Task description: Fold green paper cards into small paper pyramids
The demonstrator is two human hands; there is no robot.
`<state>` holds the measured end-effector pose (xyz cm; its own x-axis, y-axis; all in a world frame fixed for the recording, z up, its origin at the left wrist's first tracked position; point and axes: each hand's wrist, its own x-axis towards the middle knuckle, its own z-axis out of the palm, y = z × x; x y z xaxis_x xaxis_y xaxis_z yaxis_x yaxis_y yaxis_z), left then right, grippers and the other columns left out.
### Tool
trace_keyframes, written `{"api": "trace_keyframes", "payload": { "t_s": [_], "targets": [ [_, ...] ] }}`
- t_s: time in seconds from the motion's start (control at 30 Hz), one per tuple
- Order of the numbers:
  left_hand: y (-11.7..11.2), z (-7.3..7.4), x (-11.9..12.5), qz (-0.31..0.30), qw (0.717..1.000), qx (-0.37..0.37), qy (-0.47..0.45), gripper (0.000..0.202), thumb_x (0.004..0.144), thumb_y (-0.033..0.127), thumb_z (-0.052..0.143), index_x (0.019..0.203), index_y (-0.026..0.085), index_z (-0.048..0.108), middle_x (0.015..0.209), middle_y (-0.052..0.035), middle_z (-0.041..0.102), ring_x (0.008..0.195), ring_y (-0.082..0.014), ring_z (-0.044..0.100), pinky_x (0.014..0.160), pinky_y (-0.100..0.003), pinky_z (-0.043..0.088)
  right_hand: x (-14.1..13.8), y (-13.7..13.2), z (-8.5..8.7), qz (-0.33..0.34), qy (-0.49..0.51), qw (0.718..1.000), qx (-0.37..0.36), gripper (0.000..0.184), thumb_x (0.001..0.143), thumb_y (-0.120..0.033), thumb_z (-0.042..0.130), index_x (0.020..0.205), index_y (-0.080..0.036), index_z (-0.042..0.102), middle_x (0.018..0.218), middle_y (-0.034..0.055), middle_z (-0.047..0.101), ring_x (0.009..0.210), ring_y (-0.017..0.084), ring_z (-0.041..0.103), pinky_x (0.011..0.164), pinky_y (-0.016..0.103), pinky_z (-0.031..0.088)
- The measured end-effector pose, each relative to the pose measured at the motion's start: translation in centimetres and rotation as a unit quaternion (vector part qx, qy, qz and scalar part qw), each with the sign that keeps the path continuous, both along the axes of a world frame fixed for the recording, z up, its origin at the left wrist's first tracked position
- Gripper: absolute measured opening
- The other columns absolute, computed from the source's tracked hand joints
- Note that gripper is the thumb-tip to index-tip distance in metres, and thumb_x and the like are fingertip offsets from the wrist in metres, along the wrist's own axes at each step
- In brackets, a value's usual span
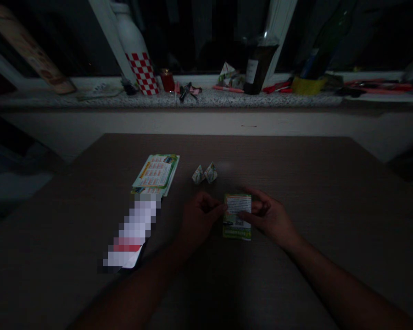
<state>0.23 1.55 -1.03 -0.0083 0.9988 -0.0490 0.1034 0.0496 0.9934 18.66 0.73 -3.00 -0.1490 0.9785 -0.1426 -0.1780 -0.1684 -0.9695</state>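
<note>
A small green-and-white printed paper [238, 220], perhaps folded, is held up a little above the table between both hands. My left hand [201, 213] pinches its left edge between thumb and fingers. On the other side, my right hand [268, 215] grips it with the thumb across the front and fingers behind. Just beyond them stand two small folded paper shapes [205, 174] with pointed tops, side by side. To the left lies a stack of printed leaflets [156, 172] in green and white.
A lit phone [134, 233], its screen blurred out, lies below the leaflets on the brown table [296, 165]. Along the granite sill [199, 101] stand a red-checked white bottle [142, 68], a dark cup [258, 68], a folded paper piece [229, 75] and several pens.
</note>
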Motion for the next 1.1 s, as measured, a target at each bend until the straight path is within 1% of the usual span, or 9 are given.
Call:
{"api": "trace_keyframes", "payload": {
  "t_s": [0.1, 0.23, 0.4, 0.57, 0.73, 0.87, 0.97, 1.03, 1.1],
  "targets": [
    [0.0, 0.0, 0.0, 0.001, 1.0, 0.008, 0.03, 0.027, 0.067, 0.029, 0.073, 0.064, 0.017, 0.049, 0.063, 0.0036, 0.06, 0.058, -0.0104, 0.054, 0.055, -0.021, 0.043, 0.0, 0.1, 0.3, -0.004, -0.011, 1.0, 0.005, 0.073, 0.061, -0.023, 0.08, 0.126, -0.021, 0.046, 0.087, 0.0037, 0.076, 0.078, 0.022, 0.072, 0.076, 0.037, 0.057],
    [-0.1, -0.2, -0.1, -0.012, 0.998, 0.026, 0.057, 0.028, 0.07, 0.031, 0.069, 0.064, 0.018, 0.045, 0.067, 0.0023, 0.061, 0.062, -0.0115, 0.056, 0.058, -0.023, 0.044, 0.1, 0.2, 0.9, -0.014, -0.022, 1.0, -0.014, 0.078, 0.058, -0.023, 0.081, 0.127, -0.019, 0.046, 0.079, 0.002, 0.076, 0.073, 0.022, 0.071, 0.073, 0.037, 0.056],
    [0.3, -0.2, -0.4, -0.011, 0.991, 0.05, 0.12, 0.028, 0.073, 0.033, 0.065, 0.064, 0.019, 0.043, 0.067, 0.0028, 0.059, 0.062, -0.0116, 0.054, 0.057, -0.023, 0.042, 0.4, 0.3, 1.1, -0.022, -0.045, 0.999, -0.014, 0.075, 0.06, -0.024, 0.08, 0.127, -0.018, 0.048, 0.069, -0.0006, 0.075, 0.065, 0.018, 0.07, 0.069, 0.031, 0.054],
    [0.7, 0.5, -0.5, -0.025, 0.97, 0.058, 0.235, 0.021, 0.075, 0.032, 0.061, 0.065, 0.019, 0.047, 0.061, 0.004, 0.052, 0.058, -0.0114, 0.049, 0.053, -0.022, 0.036, 0.4, 0.4, 0.9, -0.024, -0.073, 0.997, -0.032, 0.071, 0.06, -0.027, 0.081, 0.124, -0.017, 0.052, 0.066, 0.0009, 0.074, 0.056, 0.017, 0.067, 0.058, 0.027, 0.051],
    [0.8, 0.9, -0.5, -0.043, 0.953, 0.061, 0.294, 0.018, 0.076, 0.028, 0.058, 0.066, 0.019, 0.046, 0.06, 0.0046, 0.05, 0.055, -0.0109, 0.047, 0.051, -0.022, 0.033, -0.2, 0.6, 1.4, -0.033, -0.109, 0.992, -0.054, 0.072, 0.059, -0.028, 0.079, 0.124, -0.015, 0.052, 0.063, 0.0019, 0.073, 0.051, 0.017, 0.064, 0.05, 0.026, 0.049],
    [1.1, 0.8, -0.9, -0.055, 0.938, 0.056, 0.339, 0.016, 0.076, 0.025, 0.058, 0.067, 0.019, 0.046, 0.061, 0.004, 0.052, 0.056, -0.0111, 0.048, 0.052, -0.023, 0.032, 0.5, 0.5, 1.7, -0.041, -0.173, 0.984, -0.022, 0.072, 0.064, -0.027, 0.075, 0.13, -0.014, 0.048, 0.061, 0.0011, 0.071, 0.048, 0.015, 0.061, 0.048, 0.025, 0.047],
    [1.5, 0.5, -1.2, -0.055, 0.93, 0.049, 0.361, 0.014, 0.075, 0.024, 0.059, 0.068, 0.019, 0.048, 0.064, 0.0032, 0.054, 0.059, -0.0119, 0.051, 0.054, -0.023, 0.033, 1.4, 0.4, 1.3, -0.058, -0.216, 0.974, 0.037, 0.064, 0.067, -0.027, 0.072, 0.126, -0.014, 0.052, 0.063, 0.0015, 0.071, 0.047, 0.014, 0.059, 0.046, 0.024, 0.045],
    [1.7, 0.2, -1.4, -0.059, 0.925, 0.051, 0.371, 0.013, 0.075, 0.024, 0.059, 0.068, 0.019, 0.049, 0.065, 0.0028, 0.055, 0.06, -0.0124, 0.052, 0.054, -0.023, 0.033, 1.8, 0.4, 0.8, -0.076, -0.235, 0.966, 0.078, 0.056, 0.069, -0.028, 0.072, 0.121, -0.014, 0.056, 0.069, 0.0032, 0.072, 0.058, 0.016, 0.064, 0.055, 0.027, 0.05],
    [1.7, -0.1, -1.4, -0.063, 0.92, 0.052, 0.384, 0.013, 0.076, 0.025, 0.06, 0.069, 0.019, 0.049, 0.065, 0.0027, 0.056, 0.06, -0.0128, 0.053, 0.054, -0.023, 0.033, 1.8, 0.4, 0.2, -0.067, -0.247, 0.959, 0.12, 0.052, 0.072, -0.026, 0.07, 0.121, -0.016, 0.056, 0.073, 0.0027, 0.073, 0.066, 0.017, 0.066, 0.066, 0.029, 0.052]
  ]
}}
